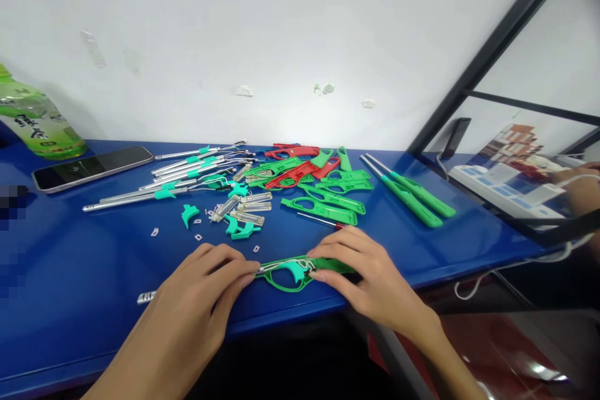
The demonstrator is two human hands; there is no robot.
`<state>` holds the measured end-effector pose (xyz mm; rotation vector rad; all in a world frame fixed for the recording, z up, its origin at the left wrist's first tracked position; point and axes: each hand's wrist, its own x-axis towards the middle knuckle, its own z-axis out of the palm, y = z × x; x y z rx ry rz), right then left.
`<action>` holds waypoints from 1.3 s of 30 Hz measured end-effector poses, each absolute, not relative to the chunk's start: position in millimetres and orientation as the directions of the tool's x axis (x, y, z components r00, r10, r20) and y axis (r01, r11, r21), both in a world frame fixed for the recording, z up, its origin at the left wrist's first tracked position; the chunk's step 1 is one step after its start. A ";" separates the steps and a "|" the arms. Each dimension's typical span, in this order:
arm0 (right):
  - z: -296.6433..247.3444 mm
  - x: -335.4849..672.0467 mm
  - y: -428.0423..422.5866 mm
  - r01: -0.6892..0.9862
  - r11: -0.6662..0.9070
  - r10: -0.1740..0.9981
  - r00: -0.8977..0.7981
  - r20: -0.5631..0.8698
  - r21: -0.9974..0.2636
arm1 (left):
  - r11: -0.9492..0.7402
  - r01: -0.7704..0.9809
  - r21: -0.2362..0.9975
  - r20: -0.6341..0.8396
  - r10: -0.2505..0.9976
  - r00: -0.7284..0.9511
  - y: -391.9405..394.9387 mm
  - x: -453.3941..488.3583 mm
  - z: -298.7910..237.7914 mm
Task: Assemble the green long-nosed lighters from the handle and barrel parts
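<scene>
Near the table's front edge lies a green lighter handle half (285, 288), its inside facing up. A teal trigger (295, 270) and thin wires (307, 264) sit in it. My left hand (210, 287) pinches the metal lighter tube (146, 297) where it meets the handle; the tube's slotted tip shows beyond my wrist. My right hand (359, 269) grips the handle's right part, thumb and forefinger at the wires behind the trigger. Beyond my hands are loose teal triggers (190, 215), clear fuel tanks (255, 202) and small white pieces (256, 249).
Metal tubes with wires (182, 169) lie at back left beside a phone (94, 169) and a bottle (37, 115). Green handle halves (321, 210), red ones (295, 151) and a screwdriver (323, 220) lie mid-table. Two assembled lighters (412, 197) lie right, near a power strip (506, 197) beyond a black frame.
</scene>
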<state>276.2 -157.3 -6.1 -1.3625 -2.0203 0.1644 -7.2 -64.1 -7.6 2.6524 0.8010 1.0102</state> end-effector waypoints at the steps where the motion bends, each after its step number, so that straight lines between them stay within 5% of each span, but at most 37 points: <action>1: -6.3 276.3 -157.1 0.772 0.439 0.860 -0.214 0.463 -0.459 | -0.834 0.419 0.359 0.557 0.551 0.621 -64.2 -7.0 -7.4; 17: -7.9 273.6 -157.7 0.837 0.364 0.833 -0.097 0.545 -0.408 | -0.853 0.476 0.212 0.705 0.471 0.530 -65.5 -9.9 -2.3; 30: -11.4 274.8 -155.0 0.850 0.340 0.793 -0.029 0.608 -0.402 | -0.620 0.671 0.407 0.616 0.728 0.299 -30.1 -42.2 -5.8; 39: 28.2 272.5 -108.9 0.892 0.425 0.820 -0.308 0.483 -0.154 | -0.492 0.722 0.486 0.412 0.858 0.308 -20.2 -52.8 1.1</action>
